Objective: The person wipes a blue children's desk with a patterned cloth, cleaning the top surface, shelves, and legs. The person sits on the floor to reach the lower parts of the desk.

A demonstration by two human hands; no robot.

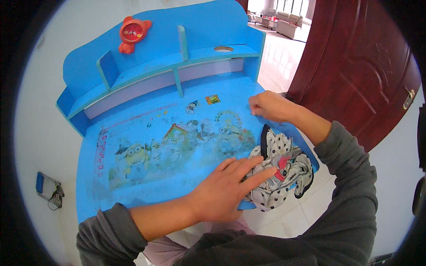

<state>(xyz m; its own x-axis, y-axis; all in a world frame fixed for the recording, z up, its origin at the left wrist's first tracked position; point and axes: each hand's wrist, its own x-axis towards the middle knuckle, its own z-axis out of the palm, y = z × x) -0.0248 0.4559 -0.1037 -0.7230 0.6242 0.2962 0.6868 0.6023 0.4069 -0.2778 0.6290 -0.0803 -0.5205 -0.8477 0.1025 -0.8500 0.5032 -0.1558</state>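
A crumpled white cloth with black polka dots, dark trim and a red patch [274,189] lies on the front right corner of a blue desk [159,196], partly over its edge. My left hand [223,191] rests palm down at the cloth's left side. Its fingers are spread, two of them lying on the fabric, and the thumb is mostly hidden. Farther back, my right hand [271,106] is at the desktop's right side with its fingers curled in. Nothing shows in it, though the palm is out of sight. A worn cartoon picture [173,146] covers much of the desktop.
A blue shelf [149,74] with dividers rises along the desk's back, bearing an orange bear-shaped clock [133,31]. Close by on the right stands a dark red door [359,66]. A blue-and-grey framed object with a cable [50,189] is at the left wall.
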